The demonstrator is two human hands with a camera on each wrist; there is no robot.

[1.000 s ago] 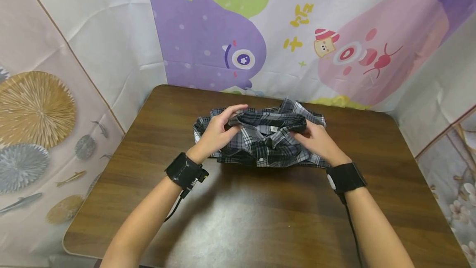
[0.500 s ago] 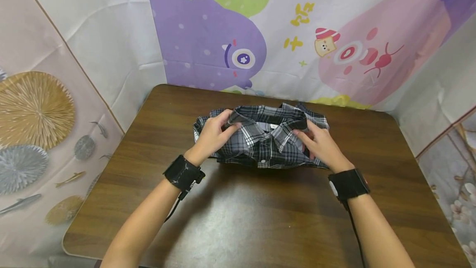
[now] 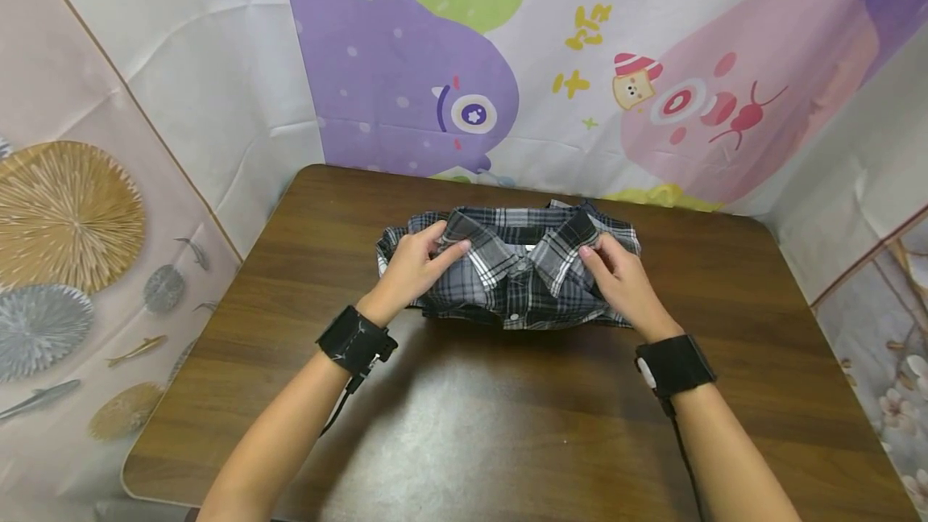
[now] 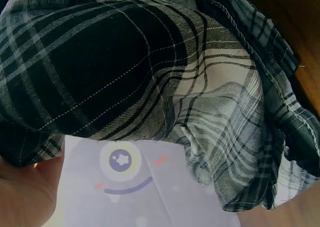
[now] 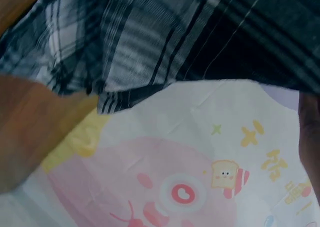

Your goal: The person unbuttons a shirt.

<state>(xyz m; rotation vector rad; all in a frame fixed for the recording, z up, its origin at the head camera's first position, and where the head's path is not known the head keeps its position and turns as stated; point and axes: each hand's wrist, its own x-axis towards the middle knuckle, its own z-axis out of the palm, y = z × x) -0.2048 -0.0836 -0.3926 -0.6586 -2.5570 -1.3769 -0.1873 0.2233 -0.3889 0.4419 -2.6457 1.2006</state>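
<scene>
Plaid shirt [image 3: 518,294], in black, grey and white checks, sits bunched on the wood-grain surface [image 3: 464,417], towards its far edge and roughly midway between the sides. Its collar faces up, with the left flap [image 3: 484,252] and the right flap [image 3: 561,254] folded down and spread apart. Between them shows a small white label [image 3: 531,247] inside the neck, and lower on the front there is a pale button [image 3: 514,317].

Both hands are on the cloth. The left grip [image 3: 416,264] pinches the shirt beside the left flap, thumb in front. The right grip [image 3: 619,274] pinches it beside the right flap, its thumb also on the front. In each wrist view the cloth hides most of the fingers, so their exact placing cannot be told there.

A black band circles each wrist, the left band [image 3: 357,341] and the right band [image 3: 676,364], each with a dark cable running from it. Behind the surface hangs a printed backdrop with a purple creature [image 3: 406,79], a pink creature [image 3: 768,79] and yellow characters [image 3: 586,27]. On the left, a curtain bears gold and silver discs [image 3: 68,216].
</scene>
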